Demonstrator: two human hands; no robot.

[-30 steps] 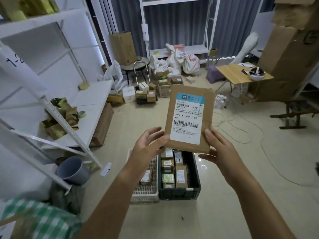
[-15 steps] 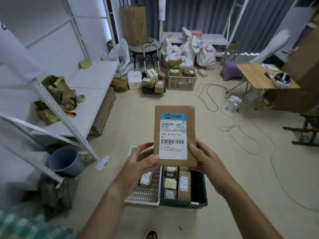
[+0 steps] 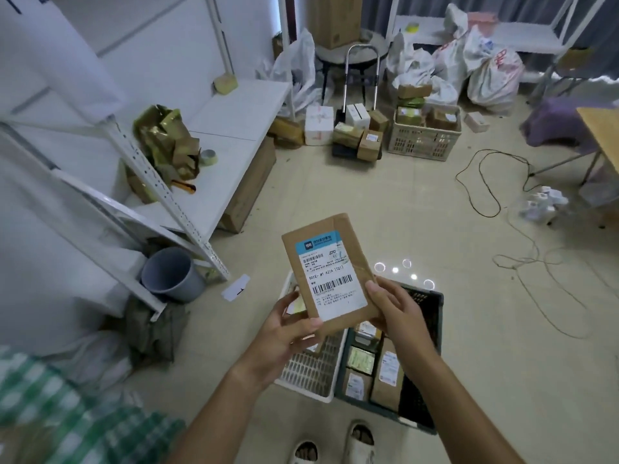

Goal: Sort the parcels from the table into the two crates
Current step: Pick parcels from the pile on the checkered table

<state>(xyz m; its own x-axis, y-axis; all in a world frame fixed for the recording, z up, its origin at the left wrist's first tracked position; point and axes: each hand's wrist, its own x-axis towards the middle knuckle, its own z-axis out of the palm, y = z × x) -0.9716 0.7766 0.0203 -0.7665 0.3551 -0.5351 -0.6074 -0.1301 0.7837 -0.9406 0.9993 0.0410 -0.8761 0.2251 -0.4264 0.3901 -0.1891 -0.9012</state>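
Note:
A flat brown cardboard parcel (image 3: pixel 330 266) with a white and blue shipping label is held upright, tilted slightly left, above two crates on the floor. My left hand (image 3: pixel 290 324) grips its lower left corner, thumb on the front. My right hand (image 3: pixel 392 308) grips its lower right edge. Below, a white crate (image 3: pixel 311 373) sits on the left with a parcel partly hidden behind my left hand. Beside it on the right a dark crate (image 3: pixel 418 333) holds several labelled parcels (image 3: pixel 385 373).
A white shelving rack (image 3: pixel 167 195) with crumpled wrapping stands left, a grey bucket (image 3: pixel 170 272) at its foot. Boxes, a beige crate (image 3: pixel 423 142), a hand trolley and sacks fill the back. Cables (image 3: pixel 522 262) trail across the floor right. My sandalled feet (image 3: pixel 335 447) are below the crates.
The parcel has come down and closer to the crates, tilting slightly left. The view has tipped downward, so my feet now show. Both hands keep hold of the parcel.

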